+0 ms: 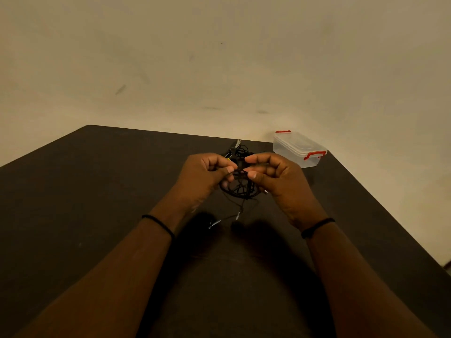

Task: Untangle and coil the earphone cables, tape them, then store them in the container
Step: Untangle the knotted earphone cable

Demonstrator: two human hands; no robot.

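Black earphone cable is pinched between my two sets of curled fingers, left hand and right hand nearly touching above the dark table; its tangle hangs just below the fingertips, plugs trailing toward me. Beyond the fingers I see more cables heaped. Farther right sits the lidded clear container with red clips.

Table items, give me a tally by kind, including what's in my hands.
Tangled black earphone cable bundle, pinched by left hand and right hand: 1
Cable pile behind: 1
Clear lidded container: 1
Wristbands: 2
Total: 5
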